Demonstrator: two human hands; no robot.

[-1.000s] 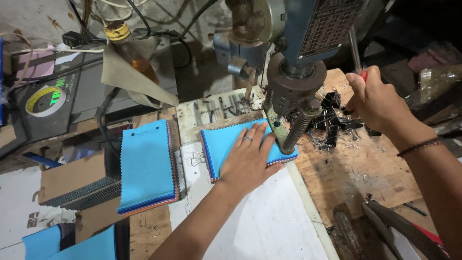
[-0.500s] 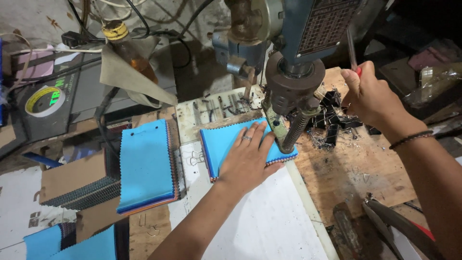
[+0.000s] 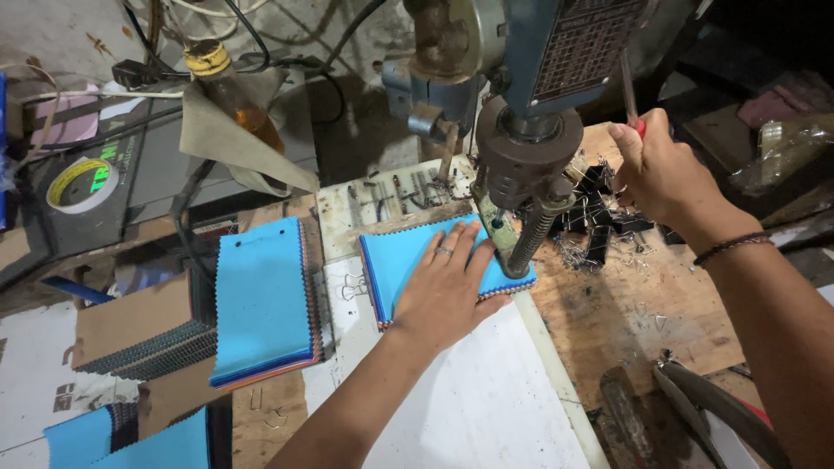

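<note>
My left hand [image 3: 447, 287] lies flat, fingers spread, on a blue swatch stack [image 3: 398, 260] with zigzag edges, pressing it onto the white board under the drill press head [image 3: 530, 152]. The drill bit [image 3: 497, 227] meets the stack's upper right corner beside my fingertips. My right hand [image 3: 665, 174] is closed on the red-tipped feed lever [image 3: 632, 100] at the right of the machine. A dark bracelet sits on that wrist.
A second blue swatch stack [image 3: 261, 300] lies to the left on cardboard [image 3: 130, 317]. Black binder clips [image 3: 599, 221] are heaped right of the drill. A tape roll [image 3: 78, 184] and bottle [image 3: 230, 91] sit at the back left. Pliers [image 3: 695, 399] rest at lower right.
My right hand has pulled the lever a little toward the machine. The left hand stays flat on the blue stack.
</note>
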